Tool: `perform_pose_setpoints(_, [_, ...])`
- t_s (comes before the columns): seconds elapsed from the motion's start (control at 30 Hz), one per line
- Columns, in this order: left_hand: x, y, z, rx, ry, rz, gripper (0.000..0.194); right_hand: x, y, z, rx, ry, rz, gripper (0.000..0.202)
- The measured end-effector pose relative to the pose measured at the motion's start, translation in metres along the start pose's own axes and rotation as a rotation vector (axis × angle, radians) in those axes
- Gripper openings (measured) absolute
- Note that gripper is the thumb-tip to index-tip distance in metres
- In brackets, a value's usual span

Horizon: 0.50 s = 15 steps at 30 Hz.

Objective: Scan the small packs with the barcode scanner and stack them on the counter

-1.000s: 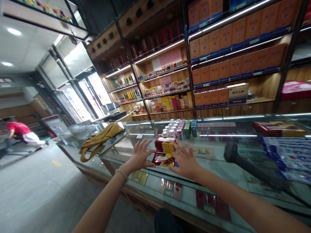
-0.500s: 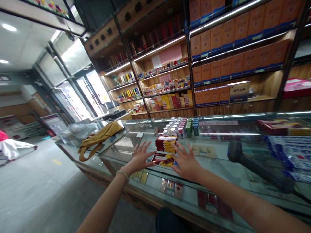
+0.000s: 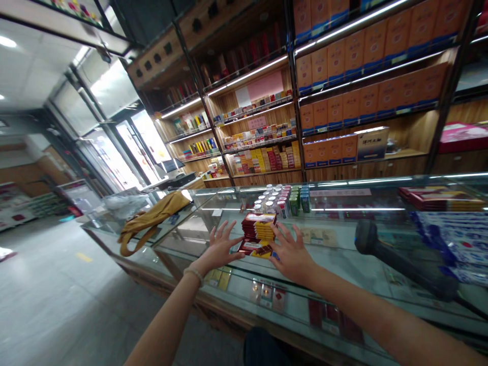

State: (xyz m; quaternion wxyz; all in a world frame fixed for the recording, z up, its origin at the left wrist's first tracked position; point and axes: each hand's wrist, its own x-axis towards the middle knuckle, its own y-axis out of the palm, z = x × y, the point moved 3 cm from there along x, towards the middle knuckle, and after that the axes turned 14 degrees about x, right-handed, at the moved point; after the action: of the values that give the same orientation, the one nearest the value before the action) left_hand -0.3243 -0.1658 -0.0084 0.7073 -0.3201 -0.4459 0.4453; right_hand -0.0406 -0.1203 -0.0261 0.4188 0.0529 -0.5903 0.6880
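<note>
Red-and-yellow chocolate bars are piled in a neat stack (image 3: 259,227) on the glass counter. In front of that stack lies another chocolate packet (image 3: 256,248), its printed chocolate picture facing up. My left hand (image 3: 221,247) is at the packet's left end, fingers spread and thumb reaching toward its edge. On the other side, my right hand (image 3: 292,251) has its fingers apart beside the stack's right side and the packet's right end. Both hands are open; whether the fingertips touch the packets I cannot tell.
Behind the stack stand several round-lidded containers (image 3: 270,199) and small green boxes (image 3: 295,201). A black handheld scanner (image 3: 404,262) lies to the right, near blue-and-white packets (image 3: 453,239). A mustard-coloured bag (image 3: 156,216) rests on the counter's left part.
The front packet now sits closer to the stack. My hands stay on either side with fingers spread. At the far left, red and white clothing has mostly left view.
</note>
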Motion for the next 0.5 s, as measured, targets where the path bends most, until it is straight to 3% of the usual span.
perform_pose_setpoints(0.13, [0.000,0.000,0.000,0.007,-0.013,0.029,0.057,0.000,0.000,0.000,0.015,0.014,0.008,0.042])
perform_pose_setpoints(0.23, [0.000,-0.002,0.000,0.024,-0.041,0.069,0.076,-0.001,-0.001,-0.001,0.028,0.021,0.007,0.047])
perform_pose_setpoints(0.37, [0.000,-0.012,0.000,0.060,-0.072,0.033,0.109,-0.002,-0.002,-0.003,0.038,0.003,-0.032,0.065])
perform_pose_setpoints(0.5, [0.002,-0.026,-0.002,0.098,-0.078,-0.017,0.121,-0.003,-0.004,-0.004,0.011,-0.021,-0.055,0.075])
